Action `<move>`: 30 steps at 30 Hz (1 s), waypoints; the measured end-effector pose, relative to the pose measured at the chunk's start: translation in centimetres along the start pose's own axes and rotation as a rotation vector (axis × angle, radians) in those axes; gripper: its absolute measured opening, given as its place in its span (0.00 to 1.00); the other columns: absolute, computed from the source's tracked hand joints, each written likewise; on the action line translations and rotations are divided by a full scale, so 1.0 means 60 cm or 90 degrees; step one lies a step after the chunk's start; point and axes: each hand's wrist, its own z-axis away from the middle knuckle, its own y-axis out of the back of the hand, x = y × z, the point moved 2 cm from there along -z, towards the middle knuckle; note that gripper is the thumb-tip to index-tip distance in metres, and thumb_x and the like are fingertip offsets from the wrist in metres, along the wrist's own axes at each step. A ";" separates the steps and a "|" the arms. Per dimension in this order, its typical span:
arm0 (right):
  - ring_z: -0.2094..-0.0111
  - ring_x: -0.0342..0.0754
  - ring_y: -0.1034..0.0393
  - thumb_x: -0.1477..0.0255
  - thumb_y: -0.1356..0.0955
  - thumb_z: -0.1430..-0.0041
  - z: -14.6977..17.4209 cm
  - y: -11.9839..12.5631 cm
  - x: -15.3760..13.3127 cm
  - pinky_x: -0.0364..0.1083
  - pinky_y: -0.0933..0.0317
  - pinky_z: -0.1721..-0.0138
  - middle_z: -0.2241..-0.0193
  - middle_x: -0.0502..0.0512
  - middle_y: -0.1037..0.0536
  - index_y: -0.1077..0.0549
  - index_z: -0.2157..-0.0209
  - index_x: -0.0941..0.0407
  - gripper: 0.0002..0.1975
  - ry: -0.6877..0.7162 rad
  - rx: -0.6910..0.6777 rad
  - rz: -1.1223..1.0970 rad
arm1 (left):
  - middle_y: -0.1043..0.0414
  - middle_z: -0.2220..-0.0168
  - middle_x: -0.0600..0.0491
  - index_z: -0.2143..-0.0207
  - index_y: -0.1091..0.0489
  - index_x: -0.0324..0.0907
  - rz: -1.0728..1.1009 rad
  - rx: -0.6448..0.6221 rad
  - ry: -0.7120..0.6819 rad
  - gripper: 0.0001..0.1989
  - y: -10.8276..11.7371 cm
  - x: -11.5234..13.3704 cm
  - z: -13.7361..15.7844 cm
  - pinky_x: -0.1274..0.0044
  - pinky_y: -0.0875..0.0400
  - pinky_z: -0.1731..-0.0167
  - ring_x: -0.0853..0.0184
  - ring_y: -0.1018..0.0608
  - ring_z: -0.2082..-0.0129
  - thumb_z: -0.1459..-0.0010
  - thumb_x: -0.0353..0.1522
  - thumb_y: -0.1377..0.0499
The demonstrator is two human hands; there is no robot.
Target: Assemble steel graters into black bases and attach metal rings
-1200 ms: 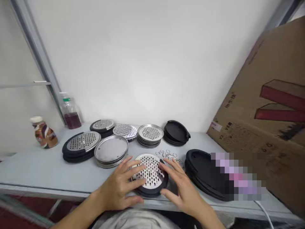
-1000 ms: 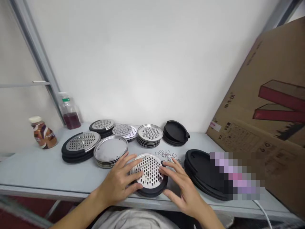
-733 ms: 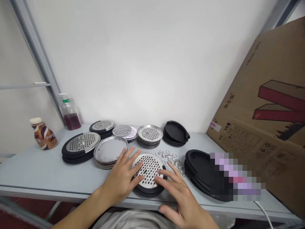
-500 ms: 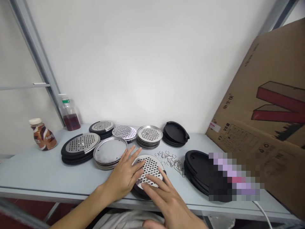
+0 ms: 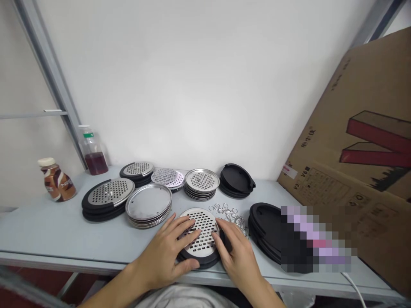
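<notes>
A perforated metal disc (image 5: pixel 202 246) sits in a black round base (image 5: pixel 208 262) near the table's front edge. My left hand (image 5: pixel 170 250) lies over the disc's left side, fingers stretched out and thumb at the front rim. On the right side, my right hand (image 5: pixel 236 252) touches the disc and rim with thumb and fingers apart, hiding part of the edge. Just behind it lies a loose pile of small wire clips and rings (image 5: pixel 227 210). Shallow metal trays (image 5: pixel 149 201) are stacked to the left, and black round bases (image 5: pixel 266 226) to the right.
Assembled discs in black bases (image 5: pixel 111 192) stand at the left, another stack (image 5: pixel 138 169) behind them. Farther back are loose perforated discs (image 5: pixel 165 175), trays holding discs (image 5: pixel 201 179) and black bases (image 5: pixel 236 179). Two bottles (image 5: pixel 61 182) (image 5: pixel 95 156) and a large carton (image 5: pixel 362 128) flank the table.
My right hand has moved from over the disc's front to its right rim. My left hand has shifted slightly forward and down, fingers flatter on the disc.
</notes>
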 end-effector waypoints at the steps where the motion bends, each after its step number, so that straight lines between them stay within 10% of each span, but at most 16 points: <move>1: 0.53 0.52 0.27 0.72 0.34 0.35 0.000 0.000 0.003 0.53 0.31 0.50 0.54 0.60 0.22 0.31 0.46 0.56 0.16 -0.005 0.003 -0.001 | 0.41 0.35 0.47 0.36 0.40 0.48 0.009 -0.007 0.000 0.28 0.002 0.000 -0.001 0.49 0.47 0.37 0.52 0.39 0.35 0.36 0.46 0.44; 18: 0.67 0.51 0.26 0.78 0.33 0.39 0.027 0.018 -0.054 0.48 0.30 0.66 0.64 0.59 0.19 0.28 0.52 0.58 0.14 0.201 -0.012 -0.002 | 0.39 0.35 0.51 0.34 0.45 0.49 0.021 0.024 0.039 0.24 0.000 -0.005 -0.010 0.52 0.48 0.36 0.56 0.40 0.34 0.31 0.34 0.51; 22: 0.65 0.51 0.24 0.77 0.37 0.35 -0.003 0.025 -0.002 0.48 0.30 0.64 0.64 0.60 0.21 0.27 0.55 0.58 0.10 0.053 0.031 0.102 | 0.41 0.35 0.52 0.34 0.45 0.49 0.024 0.016 0.041 0.24 -0.001 -0.007 -0.009 0.53 0.48 0.36 0.57 0.40 0.34 0.31 0.35 0.51; 30: 0.73 0.51 0.26 0.81 0.38 0.38 -0.062 0.000 0.056 0.46 0.39 0.72 0.66 0.64 0.26 0.25 0.66 0.63 0.09 -0.178 -0.238 0.416 | 0.42 0.34 0.52 0.33 0.47 0.48 0.039 -0.020 0.035 0.24 0.000 -0.010 -0.010 0.52 0.51 0.35 0.57 0.43 0.33 0.30 0.35 0.53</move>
